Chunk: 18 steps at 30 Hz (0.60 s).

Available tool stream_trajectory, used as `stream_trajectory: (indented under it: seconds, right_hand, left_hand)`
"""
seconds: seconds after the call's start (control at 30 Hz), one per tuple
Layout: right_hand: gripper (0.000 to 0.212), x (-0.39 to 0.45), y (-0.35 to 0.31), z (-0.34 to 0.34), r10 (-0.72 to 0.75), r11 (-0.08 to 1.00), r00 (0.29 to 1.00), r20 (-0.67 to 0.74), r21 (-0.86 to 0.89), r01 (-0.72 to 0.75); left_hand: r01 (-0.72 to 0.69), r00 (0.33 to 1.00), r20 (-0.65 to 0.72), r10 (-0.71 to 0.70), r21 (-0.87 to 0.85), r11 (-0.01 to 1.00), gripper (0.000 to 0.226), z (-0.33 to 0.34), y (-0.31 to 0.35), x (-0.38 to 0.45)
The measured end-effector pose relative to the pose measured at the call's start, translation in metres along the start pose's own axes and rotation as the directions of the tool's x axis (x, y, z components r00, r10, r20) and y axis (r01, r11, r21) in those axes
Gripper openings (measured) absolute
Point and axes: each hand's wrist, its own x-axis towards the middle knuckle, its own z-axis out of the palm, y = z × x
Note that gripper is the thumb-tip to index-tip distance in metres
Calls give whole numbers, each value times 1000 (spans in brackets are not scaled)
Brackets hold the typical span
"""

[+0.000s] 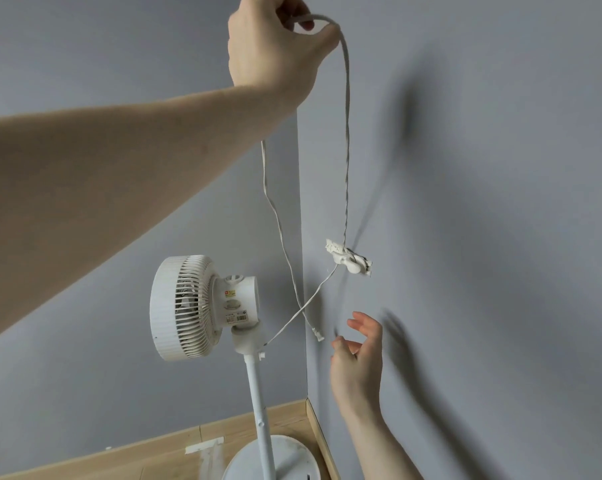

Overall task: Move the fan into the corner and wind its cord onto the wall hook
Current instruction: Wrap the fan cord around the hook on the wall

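Observation:
A white pedestal fan [188,306] stands in the corner on its round base [292,455], head facing left. Its white cord [346,133] runs from the fan's neck up to a white wall hook [350,261] on the right wall, then rises to my left hand [275,46]. That hand is raised high and shut on the cord. From there the cord drops in a loose strand that ends in the plug [317,334], which dangles free. My right hand [358,355] is open just right of the plug, fingers spread, not touching it.
Two grey walls meet at the corner line [301,202]. A wooden skirting board [317,431] runs along the wooden floor [154,459]. A strip of pale tape [204,446] lies on the floor left of the fan's base.

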Motion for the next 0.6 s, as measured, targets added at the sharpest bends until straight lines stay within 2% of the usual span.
stream_trajectory:
  seconds: [0.13, 0.23, 0.37, 0.5, 0.6]
  right_hand:
    - [40, -2, -1, 5, -21, 1000, 1000, -3, 13, 21]
    - [38, -2, -2, 6, -37, 999, 999, -3, 24, 37]
    - [40, -3, -10, 6, -79, 996, 997, -5, 45, 79]
    - [45, 3, -31, -1, -130, 983, 991, -28, 123, 133]
    - [51, 8, -52, -8, -179, 968, 983, -42, 173, 184]
  left_hand:
    - [-156, 987, 48, 154, 38, 987, 36, -11, 8, -15]
    - [-315, 944, 126, 305, 67, 947, 45, -22, 14, -26]
    - [-426, 896, 177, 407, 86, 901, 51, -38, 19, -36]
    - [-450, 873, 222, 434, 26, 893, 57, -50, 19, -45]
    - [-379, 884, 312, 349, 39, 925, 60, -52, 18, -52]
